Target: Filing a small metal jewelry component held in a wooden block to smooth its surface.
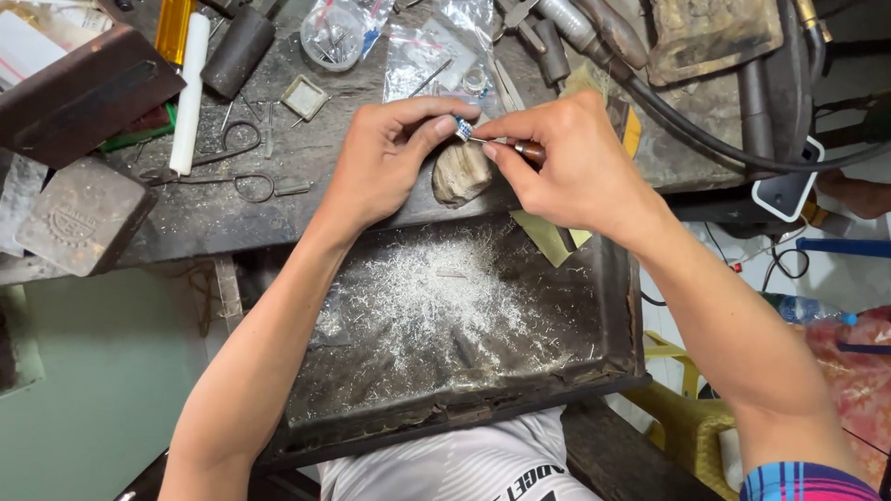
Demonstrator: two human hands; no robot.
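My left hand (385, 158) pinches a small blue-and-silver piece (463, 129) between thumb and forefinger, braced over a worn wooden bench peg (461, 174). My right hand (571, 158) grips a slim tool with a brown wooden handle (529, 151); its metal tip touches the small piece. Both hands meet above the far edge of a dark drawer tray (613, 306) strewn with silvery metal filings (436, 297).
The dark, cluttered workbench (278, 199) holds scissors (237, 181), a white rod (190, 93), plastic bags of small parts (436, 51), a round clear container (331, 37) and metal blocks (83, 218). A black hose (705, 139) runs at the right. A yellow stool (682, 417) stands below.
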